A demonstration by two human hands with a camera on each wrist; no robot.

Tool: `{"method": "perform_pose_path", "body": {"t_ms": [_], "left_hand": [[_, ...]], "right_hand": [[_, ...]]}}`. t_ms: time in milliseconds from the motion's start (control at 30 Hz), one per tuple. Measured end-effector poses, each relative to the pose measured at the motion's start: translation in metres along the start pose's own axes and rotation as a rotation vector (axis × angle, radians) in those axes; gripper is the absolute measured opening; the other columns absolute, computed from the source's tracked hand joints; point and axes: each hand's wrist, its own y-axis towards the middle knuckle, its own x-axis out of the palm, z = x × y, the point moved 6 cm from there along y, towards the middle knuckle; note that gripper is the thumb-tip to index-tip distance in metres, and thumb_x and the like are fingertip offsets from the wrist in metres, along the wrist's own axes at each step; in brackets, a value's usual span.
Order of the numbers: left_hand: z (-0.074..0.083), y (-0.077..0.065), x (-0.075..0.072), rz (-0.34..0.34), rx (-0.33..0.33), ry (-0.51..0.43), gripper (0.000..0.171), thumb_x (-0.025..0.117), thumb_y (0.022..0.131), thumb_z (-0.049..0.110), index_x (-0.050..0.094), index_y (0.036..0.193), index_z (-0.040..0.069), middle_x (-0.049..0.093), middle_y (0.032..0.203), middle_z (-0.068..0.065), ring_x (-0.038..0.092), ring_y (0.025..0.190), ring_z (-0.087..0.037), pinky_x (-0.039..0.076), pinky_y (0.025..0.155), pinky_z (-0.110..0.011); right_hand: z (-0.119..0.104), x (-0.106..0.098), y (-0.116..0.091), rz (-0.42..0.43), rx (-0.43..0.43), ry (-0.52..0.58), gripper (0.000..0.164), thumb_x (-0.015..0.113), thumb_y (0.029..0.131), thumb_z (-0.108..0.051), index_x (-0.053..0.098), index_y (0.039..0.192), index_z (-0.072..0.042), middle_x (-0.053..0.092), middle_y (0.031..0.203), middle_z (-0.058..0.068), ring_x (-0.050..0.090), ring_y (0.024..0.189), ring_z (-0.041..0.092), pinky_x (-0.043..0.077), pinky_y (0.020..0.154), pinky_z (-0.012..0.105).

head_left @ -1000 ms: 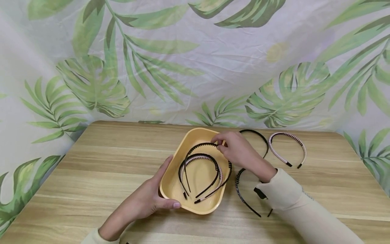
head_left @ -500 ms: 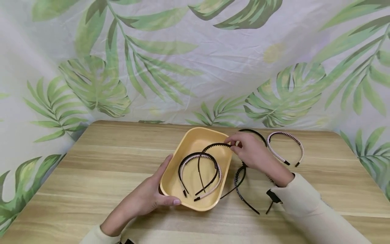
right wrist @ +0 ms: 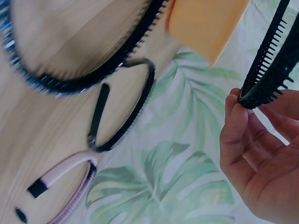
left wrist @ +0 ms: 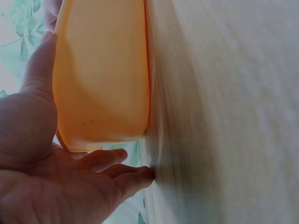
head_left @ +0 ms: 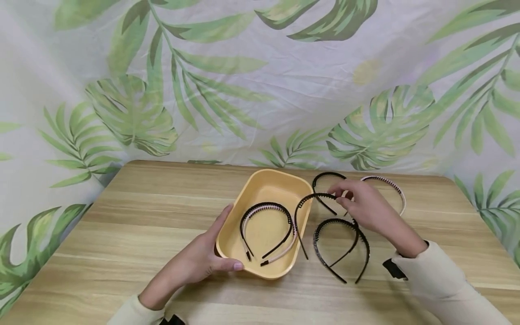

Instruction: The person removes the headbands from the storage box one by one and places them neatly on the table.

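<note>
Black headband [right wrist: 267, 86] hangs, seemingly mid-arc, from the pinching right hand [head_left: 364, 204].

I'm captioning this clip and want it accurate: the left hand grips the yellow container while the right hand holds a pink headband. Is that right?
Not quite: the headband in the right hand is black, as the right wrist view shows. The left hand does grip the yellow container.
</note>
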Motion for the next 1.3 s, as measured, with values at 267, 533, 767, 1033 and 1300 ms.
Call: {"method": "perform_pose_path", "body": {"t_ms": [267,533,767,1033,1300], "left_hand": [[-0.004,0.0,-0.002,0.01,-0.016,0.022,0.132,0.094,0.074,0.044,0.003,0.17,0.033,0.041,0.164,-0.019,0.059,0.124,-0.024,0.045,0.108,-0.038],[-0.005,-0.001,-0.003,0.008,-0.022,0.032,0.132,0.093,0.074,0.046,0.004,0.17,0.034,0.045,0.162,-0.019,0.06,0.12,-0.022,0.045,0.106,-0.036],[-0.005,-0.001,-0.003,0.007,-0.007,0.025,0.131,0.093,0.074,0.044,0.004,0.17,0.033,0.043,0.164,-0.018,0.059,0.122,-0.023,0.044,0.106,-0.03],[-0.003,0.001,0.002,-0.007,-0.006,0.01,0.132,0.093,0.075,0.045,0.003,0.17,0.034,0.043,0.164,-0.015,0.059,0.121,-0.022,0.042,0.105,-0.024],[-0.003,0.001,0.002,-0.005,-0.015,0.012,0.132,0.093,0.074,0.045,0.004,0.17,0.033,0.041,0.165,-0.015,0.058,0.123,-0.022,0.042,0.105,-0.024]], "right_hand": [[0.019,-0.006,-0.01,0.026,0.011,-0.025,0.023,0.066,0.093,0.009,0.078,0.11,-0.002,0.077,0.098,0.011,0.064,0.082,0.018,0.046,0.065,0.027],[0.038,-0.016,-0.022,0.06,0.003,-0.051,0.025,0.068,0.091,0.01,0.079,0.108,-0.004,0.077,0.109,0.015,0.067,0.087,0.022,0.05,0.072,0.029],[0.06,-0.02,-0.031,0.037,0.065,-0.058,0.024,0.069,0.093,0.006,0.079,0.112,-0.005,0.077,0.116,0.017,0.066,0.092,0.024,0.049,0.072,0.03],[0.082,-0.024,-0.043,0.016,0.121,-0.062,0.022,0.071,0.092,0.007,0.079,0.109,-0.004,0.077,0.109,0.016,0.064,0.087,0.02,0.047,0.065,0.026],[0.1,-0.028,-0.05,-0.002,0.147,-0.075,0.021,0.067,0.092,0.009,0.078,0.107,-0.002,0.078,0.1,0.015,0.062,0.083,0.018,0.046,0.062,0.025]]}}
